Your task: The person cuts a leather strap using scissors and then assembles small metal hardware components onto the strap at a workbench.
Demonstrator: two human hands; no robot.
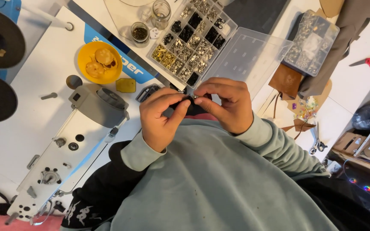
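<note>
Nearest the camera, above a grey-green sweatshirt [219, 179], the left hand [161, 117] and right hand [228, 105] meet, fingers pinched shut on a small black piece with a metal fitting [189, 104] held between them; left of them lies a white sewing machine [71, 141]; farther on the tabletop [43, 81] sit a yellow bowl [99, 62] and an open compartment box [191, 38]; far right, red scissors [368, 62].

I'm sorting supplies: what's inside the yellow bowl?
The yellow bowl holds two or three pale tan, rounded pieces, one with a dark spot. Whatever lies beneath them is covered.
</note>
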